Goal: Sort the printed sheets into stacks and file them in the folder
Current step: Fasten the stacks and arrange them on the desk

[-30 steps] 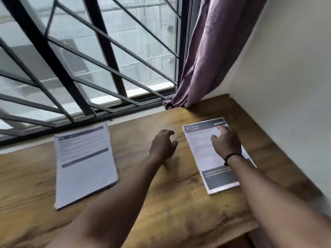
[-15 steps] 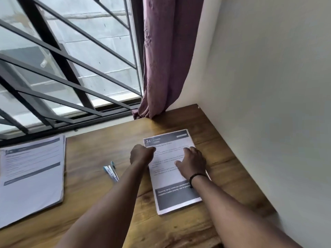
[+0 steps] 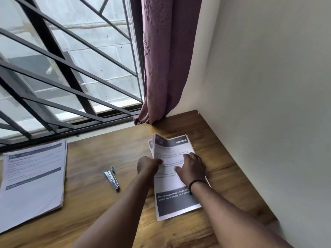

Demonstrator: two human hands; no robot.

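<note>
A small stack of printed sheets point(image 3: 174, 199) with dark header and footer bands lies on the wooden desk point(image 3: 111, 212) near the right wall. My left hand point(image 3: 147, 164) pinches the left edge of its top sheets, whose far left corner curls up off the pile. My right hand point(image 3: 192, 168) rests on the middle of the same stack, fingers bent and pressing the paper down. A thicker second stack of printed sheets point(image 3: 34, 178) lies flat at the left of the desk, touched by neither hand. No folder is in view.
A small stapler with teal ends point(image 3: 112, 178) lies on the desk between the two stacks. A purple curtain point(image 3: 161, 68) hangs at the back corner beside a barred window point(image 3: 62, 68). A white wall point(image 3: 268, 104) bounds the desk on the right.
The view has swung right and closer. My left hand moved from bare desk to the right stack's left edge and lifted the top sheets' corner. My right hand slid toward the stack's middle.
</note>
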